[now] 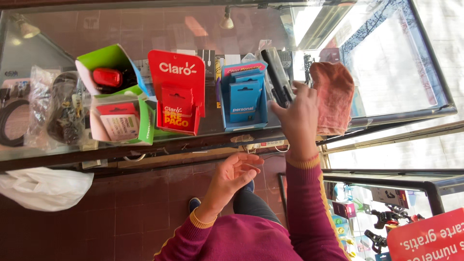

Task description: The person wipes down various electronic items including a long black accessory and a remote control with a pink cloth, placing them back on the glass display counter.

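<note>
Magenta sleeves with yellow-striped cuffs filled the lower edge of the head view, the nearest part of the scene. From them the left hand (235, 175) extended palm-up below the counter edge, its fingers loosely curled and slightly apart, holding nothing and touching nothing. The right hand (298, 117) was raised higher, over the glass counter (386, 72), its back toward the camera. Its fingers were held close together and rested against a black flat device (276, 77) that stood tilted on the glass; whether they actually gripped it could not be told from this view. Just beside that hand, on its right, a pink cloth (334, 96) lay crumpled on the glass near the counter's metal rim, touching or nearly touching the hand.

To the left of the black device stood a row of cardboard display holders: a blue card holder (243, 99) nearest the hand, then a red card holder (178, 92), then a green-and-white box (126, 118) with a second green box (108, 67) behind it containing a red object. Farther left lay clear bags of dark cables (58, 106). A white plastic bag (46, 186) hung below the counter at the left. A second glass case (386, 212) with small goods occupied the lower right. Reddish floor tiles (135, 217) showed beneath.
</note>
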